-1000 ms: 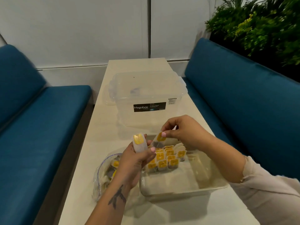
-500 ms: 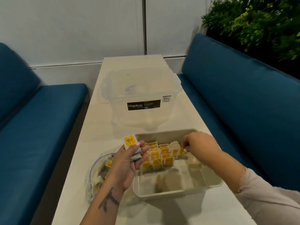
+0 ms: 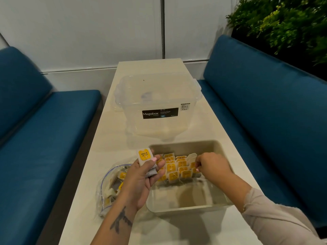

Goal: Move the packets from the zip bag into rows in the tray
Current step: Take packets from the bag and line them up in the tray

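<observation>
- Left hand (image 3: pixel 141 175): raised beside the tray's left edge, fingers curled round a small stack of packets (image 3: pixel 145 157); top one upright, yellow label facing the camera.
- Right hand (image 3: pixel 211 166): down inside the tray (image 3: pixel 187 208), fingertips pinching a packet at the right end of the rows (image 3: pixel 177 167); exact grasp partly hidden by the knuckles.
- Rows: yellow-labelled packets standing on edge in the far half of the tray, packed touching; near half bare.
- Zip bag (image 3: pixel 110 187): lying on the table (image 3: pixel 113 144) just left of the tray, behind the left forearm, more packets visible inside.
- Clear storage box (image 3: pixel 159 103): farther up the table, apart from the work.
- Step in hand, as judged: seating one packet at the row's end.
- Advice: press upright against its neighbour, label facing the same way; release only once it stands unaided; avoid brushing adjacent packets, likely to topple.
- Advice: feed next packet from the left-hand stack; start the new row nearer.
</observation>
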The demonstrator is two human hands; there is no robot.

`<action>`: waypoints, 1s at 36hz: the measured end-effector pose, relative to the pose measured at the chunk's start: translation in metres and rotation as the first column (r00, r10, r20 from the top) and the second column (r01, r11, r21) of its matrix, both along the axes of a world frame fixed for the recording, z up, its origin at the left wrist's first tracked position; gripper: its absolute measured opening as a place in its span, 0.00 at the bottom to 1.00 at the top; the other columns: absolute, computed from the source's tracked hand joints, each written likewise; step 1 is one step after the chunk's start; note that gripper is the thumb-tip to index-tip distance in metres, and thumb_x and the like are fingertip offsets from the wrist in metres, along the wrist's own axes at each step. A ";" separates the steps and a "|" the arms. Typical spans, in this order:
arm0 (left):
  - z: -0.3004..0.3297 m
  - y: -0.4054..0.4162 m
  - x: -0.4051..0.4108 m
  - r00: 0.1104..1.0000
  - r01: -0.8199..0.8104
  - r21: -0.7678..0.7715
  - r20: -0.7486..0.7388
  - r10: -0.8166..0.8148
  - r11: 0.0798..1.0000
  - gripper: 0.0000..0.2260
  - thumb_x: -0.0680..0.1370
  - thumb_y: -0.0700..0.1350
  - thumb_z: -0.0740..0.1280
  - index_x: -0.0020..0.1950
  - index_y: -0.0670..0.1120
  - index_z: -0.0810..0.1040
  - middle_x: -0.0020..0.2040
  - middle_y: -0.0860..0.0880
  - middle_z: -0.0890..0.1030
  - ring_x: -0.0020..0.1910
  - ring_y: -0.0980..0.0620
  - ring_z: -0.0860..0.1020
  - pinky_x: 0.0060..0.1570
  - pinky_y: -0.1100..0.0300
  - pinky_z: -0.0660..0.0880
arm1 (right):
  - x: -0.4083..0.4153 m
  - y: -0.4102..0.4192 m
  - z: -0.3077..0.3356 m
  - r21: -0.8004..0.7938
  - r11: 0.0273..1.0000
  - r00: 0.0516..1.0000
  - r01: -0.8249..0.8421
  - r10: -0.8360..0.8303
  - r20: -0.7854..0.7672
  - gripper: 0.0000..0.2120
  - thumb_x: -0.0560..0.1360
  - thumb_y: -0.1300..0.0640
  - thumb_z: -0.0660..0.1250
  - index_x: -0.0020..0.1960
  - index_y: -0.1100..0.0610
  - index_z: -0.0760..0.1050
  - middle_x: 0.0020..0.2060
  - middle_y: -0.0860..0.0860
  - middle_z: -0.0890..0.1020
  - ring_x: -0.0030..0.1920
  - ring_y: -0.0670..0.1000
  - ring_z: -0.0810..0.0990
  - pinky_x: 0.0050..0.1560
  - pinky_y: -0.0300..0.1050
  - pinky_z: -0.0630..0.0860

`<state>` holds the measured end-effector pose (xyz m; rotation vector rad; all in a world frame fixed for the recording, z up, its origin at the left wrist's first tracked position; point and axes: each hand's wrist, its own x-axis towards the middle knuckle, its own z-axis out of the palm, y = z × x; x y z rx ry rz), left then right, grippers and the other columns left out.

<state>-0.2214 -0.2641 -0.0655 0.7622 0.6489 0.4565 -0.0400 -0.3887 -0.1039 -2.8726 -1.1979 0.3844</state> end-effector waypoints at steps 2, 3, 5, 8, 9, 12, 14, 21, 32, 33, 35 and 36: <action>-0.001 -0.001 -0.001 1.000 -0.002 -0.002 -0.009 0.002 1.000 0.10 0.75 0.35 0.64 0.55 0.43 0.76 0.47 0.44 0.84 0.46 0.47 0.83 0.46 0.53 0.80 | 0.000 -0.001 -0.001 0.001 1.000 1.000 0.004 -0.004 -0.008 0.09 0.74 0.58 0.65 0.50 0.48 0.80 0.48 0.48 0.83 0.49 0.52 0.79 0.43 0.41 0.72; -0.002 -0.001 -0.001 1.000 0.001 0.001 -0.015 -0.001 1.000 0.09 0.76 0.34 0.62 0.54 0.42 0.76 0.47 0.44 0.83 0.47 0.46 0.83 0.46 0.53 0.79 | 0.000 -0.001 -0.001 0.006 1.000 1.000 0.009 -0.009 -0.015 0.08 0.74 0.58 0.66 0.50 0.48 0.80 0.48 0.48 0.83 0.48 0.52 0.80 0.43 0.41 0.72; -0.002 -0.001 -0.001 1.000 0.011 0.006 -0.022 -0.011 1.000 0.08 0.77 0.33 0.60 0.52 0.41 0.77 0.48 0.43 0.83 0.50 0.45 0.81 0.47 0.52 0.79 | 0.001 -0.002 0.000 0.026 0.999 0.999 0.021 -0.020 -0.026 0.08 0.74 0.57 0.66 0.50 0.47 0.80 0.48 0.48 0.82 0.48 0.52 0.80 0.44 0.42 0.74; -0.003 -0.001 0.001 0.999 0.027 0.007 -0.029 -0.027 1.000 0.10 0.79 0.32 0.57 0.53 0.40 0.76 0.51 0.43 0.82 0.53 0.44 0.81 0.48 0.52 0.79 | 0.003 -0.003 0.004 0.051 0.998 0.999 0.033 -0.031 -0.036 0.09 0.73 0.56 0.67 0.51 0.46 0.80 0.50 0.48 0.82 0.48 0.52 0.80 0.42 0.40 0.72; -0.003 -0.001 0.001 0.999 0.035 0.010 -0.032 -0.035 0.999 0.10 0.79 0.32 0.56 0.54 0.40 0.75 0.52 0.43 0.82 0.53 0.44 0.80 0.48 0.52 0.79 | 0.004 -0.004 0.006 0.065 0.997 0.998 0.036 -0.033 -0.047 0.09 0.73 0.56 0.68 0.52 0.46 0.80 0.50 0.48 0.82 0.49 0.52 0.80 0.41 0.40 0.70; -0.005 -0.001 0.003 0.997 0.065 0.022 -0.037 -0.064 0.998 0.11 0.79 0.32 0.55 0.56 0.40 0.74 0.54 0.43 0.81 0.54 0.45 0.80 0.47 0.53 0.79 | 0.007 -0.005 0.017 0.133 0.989 0.994 0.070 -0.057 -0.095 0.09 0.74 0.54 0.68 0.53 0.48 0.80 0.50 0.46 0.82 0.49 0.49 0.78 0.42 0.40 0.71; -0.008 0.000 0.003 0.994 0.102 0.032 -0.048 -0.100 0.994 0.10 0.80 0.34 0.57 0.58 0.39 0.74 0.56 0.43 0.81 0.54 0.46 0.80 0.47 0.53 0.79 | 0.008 -0.005 0.027 0.213 0.971 0.988 0.107 -0.080 -0.134 0.07 0.74 0.53 0.68 0.52 0.48 0.80 0.47 0.46 0.82 0.47 0.48 0.78 0.44 0.41 0.73; -0.009 -0.008 0.010 0.963 0.259 0.051 -0.092 -0.254 0.964 0.11 0.77 0.36 0.63 0.58 0.40 0.75 0.53 0.44 0.83 0.51 0.48 0.82 0.42 0.56 0.81 | -0.006 0.007 0.072 0.439 0.890 0.919 0.121 0.067 -0.389 0.09 0.76 0.52 0.68 0.56 0.46 0.79 0.45 0.42 0.80 0.40 0.39 0.75 0.47 0.40 0.73; -0.007 -0.013 0.012 0.885 0.461 0.180 -0.172 -0.433 0.869 0.14 0.71 0.41 0.69 0.55 0.42 0.77 0.49 0.44 0.84 0.50 0.48 0.82 0.43 0.58 0.80 | -0.025 0.020 0.095 0.415 0.910 0.870 0.020 0.189 -0.456 0.03 0.72 0.55 0.73 0.45 0.49 0.81 0.35 0.41 0.79 0.35 0.38 0.76 0.32 0.25 0.68; -0.007 -0.013 0.012 0.888 0.455 0.191 -0.172 -0.427 0.870 0.12 0.72 0.40 0.68 0.55 0.42 0.77 0.49 0.44 0.84 0.50 0.48 0.82 0.43 0.59 0.80 | -0.025 0.021 0.096 0.418 0.908 0.865 0.024 0.191 -0.465 0.03 0.71 0.56 0.73 0.43 0.49 0.81 0.35 0.41 0.80 0.36 0.38 0.77 0.35 0.27 0.69; -0.006 -0.012 0.012 0.894 0.444 0.205 -0.167 -0.415 0.872 0.09 0.75 0.38 0.66 0.55 0.42 0.77 0.49 0.45 0.84 0.50 0.49 0.82 0.43 0.59 0.80 | -0.025 0.021 0.098 0.414 0.910 0.852 0.030 0.193 -0.486 0.03 0.71 0.57 0.74 0.41 0.50 0.81 0.35 0.42 0.81 0.36 0.39 0.77 0.37 0.31 0.72; -0.005 -0.012 0.012 0.896 0.440 0.209 -0.163 -0.412 0.873 0.08 0.75 0.37 0.66 0.54 0.43 0.77 0.49 0.45 0.84 0.49 0.49 0.82 0.43 0.60 0.79 | -0.026 0.021 0.099 0.406 0.914 0.851 0.021 0.196 -0.486 0.03 0.70 0.56 0.74 0.42 0.50 0.81 0.35 0.42 0.81 0.35 0.39 0.77 0.37 0.32 0.72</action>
